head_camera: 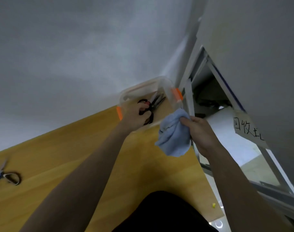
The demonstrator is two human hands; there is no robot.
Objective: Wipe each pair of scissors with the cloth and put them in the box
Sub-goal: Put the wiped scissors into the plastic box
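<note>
One pair going into box [166, 91]; left hand [136, 117] gripped black scissors [153, 104].
Right hand [201, 133] clutched cloth [173, 138]; best lowered flat, blades away.

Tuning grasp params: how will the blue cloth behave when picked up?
Likely floppy: the blue cloth hangs in loose folds below the right hand that grips it. Probably light, since a bunched pinch carries it. It should neither roll nor slip much; its surface looks soft and matte.

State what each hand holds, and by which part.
Left hand grips black-handled scissors by the handles, inside the box. Right hand holds the bunched blue cloth.
</note>
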